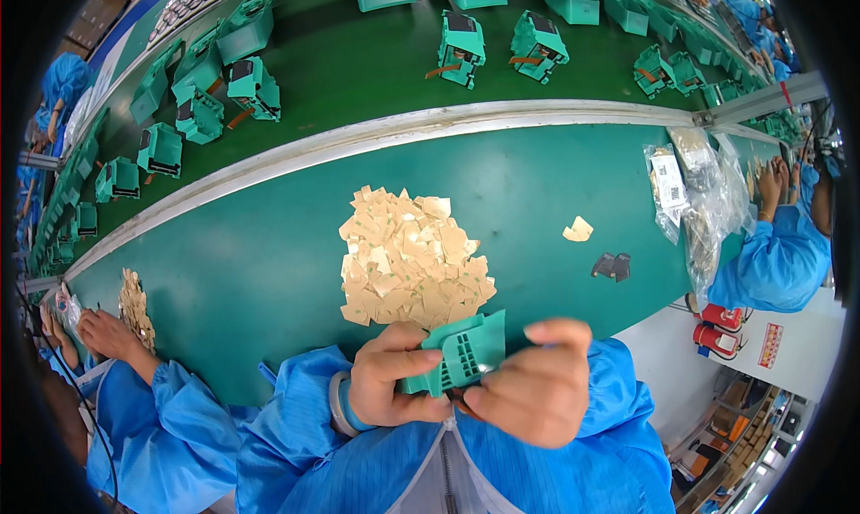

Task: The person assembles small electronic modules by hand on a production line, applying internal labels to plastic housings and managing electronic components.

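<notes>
A green plastic housing [466, 353] with a grid of slots is held up in front of my chest. My left hand [394, 375] is closed around its left side, thumb along the slotted face. At its lower right edge is my right hand [537, 384], slightly blurred, with fingers curled in; what they pinch, if anything, is hidden. A bit of orange-brown strip [468, 408] shows below the housing, between the hands. Just beyond them lies a heap of small tan, paper-like pieces [412, 259] on the green table [260, 245].
To the right lie a few loose tan pieces [578, 229], dark pieces [612, 266] and clear plastic bags [703, 187]. Past a metal rail [385, 131], green housings [461, 48] stand on a dark green belt. Co-workers in blue sleeves [775, 259] sit at both sides.
</notes>
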A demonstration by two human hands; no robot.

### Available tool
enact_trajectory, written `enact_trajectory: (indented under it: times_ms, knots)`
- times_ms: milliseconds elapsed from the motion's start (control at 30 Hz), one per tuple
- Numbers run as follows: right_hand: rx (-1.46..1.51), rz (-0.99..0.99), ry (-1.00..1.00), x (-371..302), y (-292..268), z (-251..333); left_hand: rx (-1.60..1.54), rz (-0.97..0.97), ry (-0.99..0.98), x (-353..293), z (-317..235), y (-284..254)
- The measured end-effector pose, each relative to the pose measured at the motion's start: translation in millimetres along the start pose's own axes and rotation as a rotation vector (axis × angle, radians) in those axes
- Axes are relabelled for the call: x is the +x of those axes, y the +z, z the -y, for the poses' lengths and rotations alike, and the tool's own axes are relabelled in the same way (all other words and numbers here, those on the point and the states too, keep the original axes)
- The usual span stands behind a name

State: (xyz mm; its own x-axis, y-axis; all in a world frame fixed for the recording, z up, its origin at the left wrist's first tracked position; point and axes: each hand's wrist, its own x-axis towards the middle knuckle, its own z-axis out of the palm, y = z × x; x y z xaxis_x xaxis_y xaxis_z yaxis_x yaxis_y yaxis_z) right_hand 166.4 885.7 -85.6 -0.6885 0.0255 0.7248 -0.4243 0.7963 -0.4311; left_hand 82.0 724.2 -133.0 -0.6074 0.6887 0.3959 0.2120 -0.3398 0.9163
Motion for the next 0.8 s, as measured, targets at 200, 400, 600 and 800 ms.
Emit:
enact_trajectory:
  times_ms: [200, 400, 600, 800]
  knots:
    - [0.626, 0.327, 0.610, 24.5, -10.6, -12.1, 0.102, -0.008, 0.005, 1.7, -0.4, 0.1]
    - [0.714, 0.460, 0.720, 32.5, -15.1, -18.9, 0.097, 0.002, -0.006, 3.2, 1.4, 0.4]
    - [0.686, 0.483, 0.732, 32.4, -12.9, -23.1, 0.085, 0.012, -0.025, 2.5, 5.9, -0.4]
    - [0.666, 0.533, 0.727, 33.4, -12.8, -26.5, 0.076, 0.025, -0.040, 2.5, 7.8, -2.1]
